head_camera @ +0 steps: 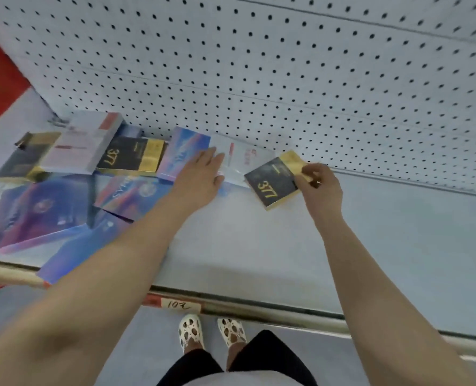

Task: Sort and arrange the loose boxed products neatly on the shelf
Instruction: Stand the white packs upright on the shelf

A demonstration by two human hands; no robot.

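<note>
While my right hand pinches the gold end of a black and gold box marked 377, that box lies tilted on the pale shelf, just beside the pegboard back wall. My left hand lies flat with straight fingers, pressing on a white box with red print and touching the edge of a blue and pink box next to it. Further left the other boxes lie loose and overlapping: a second black 377 box, a white box with a red corner resting across a dark gold-edged box, and several large purple-blue boxes reaching the shelf's front rail. A price tag reading 107 sits on the rail.
</note>
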